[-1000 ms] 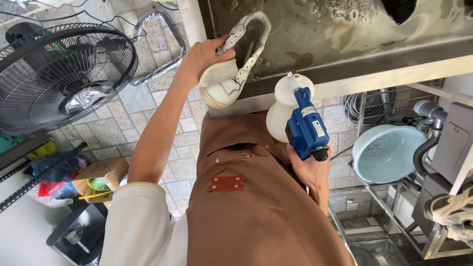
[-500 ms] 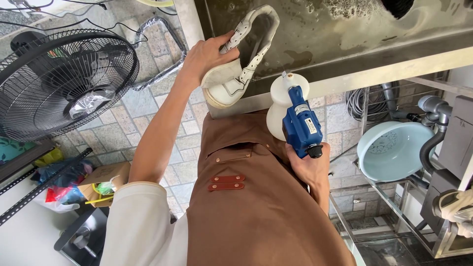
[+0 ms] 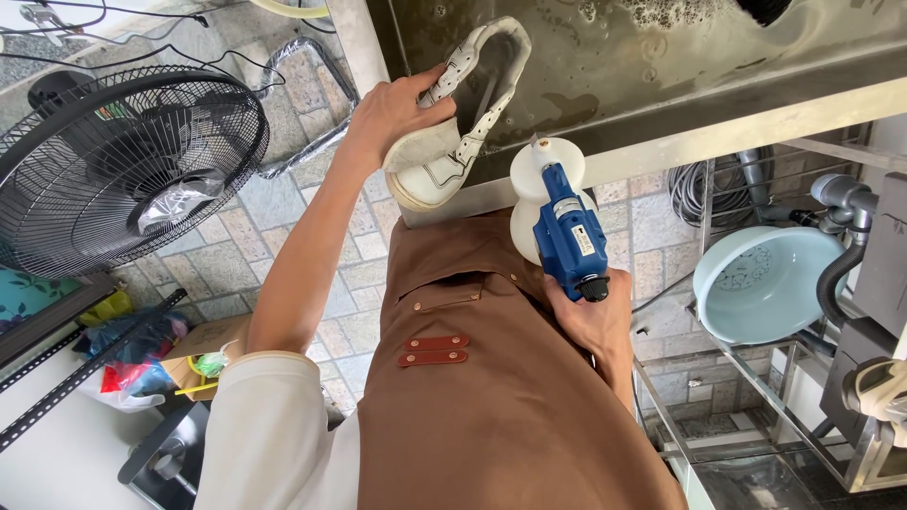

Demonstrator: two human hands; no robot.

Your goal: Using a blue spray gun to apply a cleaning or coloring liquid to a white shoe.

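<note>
Left hand (image 3: 397,109) grip clasps white shoe (image 3: 463,113) over sink (image 3: 756,104); right hand (image 3: 590,326) grasps blue-white sprayer (image 3: 565,222)

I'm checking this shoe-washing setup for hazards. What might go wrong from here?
1. The left hand holds the white shoe by one side over the sink of murky water; it may slip in.
2. The right hand aims the blue sprayer close to the brown apron; spray could wet it.
3. The fan and its cables lie near the sink, so splashes might reach them.
</note>
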